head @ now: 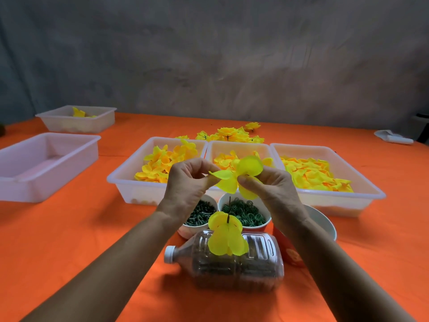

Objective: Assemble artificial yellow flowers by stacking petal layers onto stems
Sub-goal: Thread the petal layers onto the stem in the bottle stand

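A yellow petal layer (234,176), thin and glossy with rounded, cupped lobes spreading from its centre, is held in the air above the two paper cups. The left hand (188,182) pinches one pointed lobe at its edge; the right hand (271,184) pinches the layer near its centre. Below it, in front of the cups, another petal layer (226,235) already sits on a thin dark stem (229,211) standing up from a clear plastic bottle (232,261) lying on its side on the orange desk (69,240). Behind the cups, three white trays (130,182) hold loose yellow petals.
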A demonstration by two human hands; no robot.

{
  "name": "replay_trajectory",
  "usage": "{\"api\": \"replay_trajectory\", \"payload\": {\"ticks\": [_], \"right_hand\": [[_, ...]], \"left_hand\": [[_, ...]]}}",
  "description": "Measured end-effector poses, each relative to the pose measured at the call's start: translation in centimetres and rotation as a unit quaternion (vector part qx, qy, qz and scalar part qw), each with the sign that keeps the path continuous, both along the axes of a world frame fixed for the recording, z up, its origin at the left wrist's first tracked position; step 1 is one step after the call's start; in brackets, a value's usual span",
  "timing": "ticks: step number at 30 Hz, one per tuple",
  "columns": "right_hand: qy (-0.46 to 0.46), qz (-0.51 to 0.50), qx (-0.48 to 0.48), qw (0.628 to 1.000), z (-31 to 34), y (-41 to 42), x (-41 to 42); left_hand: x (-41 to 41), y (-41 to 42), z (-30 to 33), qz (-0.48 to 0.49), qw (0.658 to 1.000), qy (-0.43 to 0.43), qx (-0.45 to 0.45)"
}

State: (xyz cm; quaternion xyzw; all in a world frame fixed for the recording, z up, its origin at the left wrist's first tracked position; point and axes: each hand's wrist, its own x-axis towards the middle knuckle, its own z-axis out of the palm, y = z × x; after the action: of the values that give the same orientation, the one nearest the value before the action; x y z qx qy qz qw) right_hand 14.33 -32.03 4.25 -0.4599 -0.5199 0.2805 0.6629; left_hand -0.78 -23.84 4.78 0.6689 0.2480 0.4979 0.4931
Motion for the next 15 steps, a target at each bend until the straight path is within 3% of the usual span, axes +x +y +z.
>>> {"api": "replay_trajectory", "payload": {"ticks": [5,15], "right_hand": [[-0.027,0.022,-0.001,0.999,0.0,-0.6,-0.1],[-0.028,0.013,-0.009,0.999,-0.1,-1.3,-0.7]], "left_hand": [[-0.5,-0.4,-0.6,0.004,0.998,0.012,0.058],[-0.9,-0.9,-0.7,-0.065,0.998,0.011,0.02]]}}
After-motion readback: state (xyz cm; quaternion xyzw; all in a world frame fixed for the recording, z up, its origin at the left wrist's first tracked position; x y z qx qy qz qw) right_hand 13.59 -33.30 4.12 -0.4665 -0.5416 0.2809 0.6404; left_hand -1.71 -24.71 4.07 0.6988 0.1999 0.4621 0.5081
